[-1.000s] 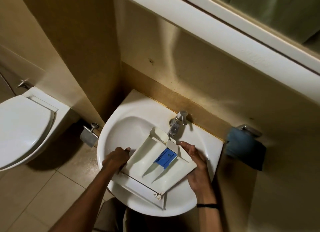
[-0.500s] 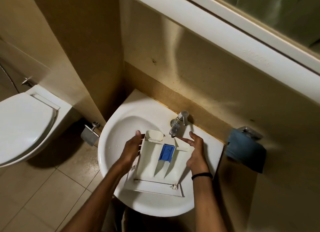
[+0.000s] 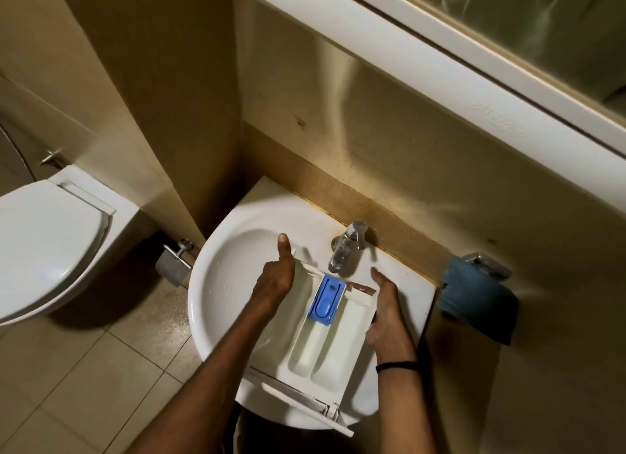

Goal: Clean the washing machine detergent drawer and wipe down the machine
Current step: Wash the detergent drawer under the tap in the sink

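Note:
The white detergent drawer [image 3: 325, 352] lies lengthwise in the white sink [image 3: 216, 260]. Its back end sits just under the chrome tap [image 3: 345, 250] and its front panel hangs over the sink's near rim. A blue insert [image 3: 327, 299] fills the middle compartment near the back. My left hand [image 3: 274, 284] holds the drawer's left wall, thumb pointing up toward the basin's far side. My right hand [image 3: 386, 318] grips the right wall, thumb out, fingers hidden below the edge. No water runs from the tap.
A blue cloth [image 3: 474, 297] hangs on a chrome holder on the wall to the right of the sink. A white toilet [image 3: 44, 243] with its lid down stands at the left, a paper holder [image 3: 174, 260] between it and the sink. A white ledge [image 3: 423, 70] juts out overhead.
The drawer has swung from a diagonal lie to pointing at the tap and has slid farther back. Both hands moved along its sides, the left from the front corner to the left wall.

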Motion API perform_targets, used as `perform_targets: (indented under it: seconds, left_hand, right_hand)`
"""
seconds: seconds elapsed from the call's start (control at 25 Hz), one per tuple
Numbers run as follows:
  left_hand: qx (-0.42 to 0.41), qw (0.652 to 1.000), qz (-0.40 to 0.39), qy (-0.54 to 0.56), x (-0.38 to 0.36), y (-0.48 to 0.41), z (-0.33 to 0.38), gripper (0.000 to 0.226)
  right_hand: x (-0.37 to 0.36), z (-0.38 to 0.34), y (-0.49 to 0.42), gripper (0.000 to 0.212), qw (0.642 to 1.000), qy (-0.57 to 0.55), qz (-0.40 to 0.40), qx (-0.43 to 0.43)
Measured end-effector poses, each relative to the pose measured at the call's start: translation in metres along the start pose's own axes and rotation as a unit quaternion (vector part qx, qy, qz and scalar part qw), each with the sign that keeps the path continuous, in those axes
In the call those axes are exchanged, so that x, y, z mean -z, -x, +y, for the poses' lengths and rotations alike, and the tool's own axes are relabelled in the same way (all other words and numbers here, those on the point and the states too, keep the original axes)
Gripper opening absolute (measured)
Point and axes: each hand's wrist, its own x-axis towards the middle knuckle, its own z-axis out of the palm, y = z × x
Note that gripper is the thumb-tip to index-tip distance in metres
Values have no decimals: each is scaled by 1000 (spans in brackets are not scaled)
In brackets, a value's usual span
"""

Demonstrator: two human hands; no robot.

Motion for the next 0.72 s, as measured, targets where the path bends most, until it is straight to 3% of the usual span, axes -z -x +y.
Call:
perform_targets:
  seconds: [0.16,0.4,0.52,0.6,0.72]
  left_hand:
    - [-26,998,-5,-50,6,-19,9,110]
    - [-101,992,-28,-72,9,-32,16,78]
    - [-112,988,-60,-85,11,-34,12,73]
    - [-124,984,-88,-97,12,-35,9,73]
    - [-115,984,-102,-90,12,-44,5,65]
  right_hand:
    - [-20,-27,19,29,990,100,-58,-84]
    - [-29,-53,10,36,959,174,-214,-72]
    - [-36,-46,3,45,944,156,-282,-67]
    - [-36,-40,0,47,947,141,-286,-44]
    - [-33,-38,-2,28,954,178,-243,10]
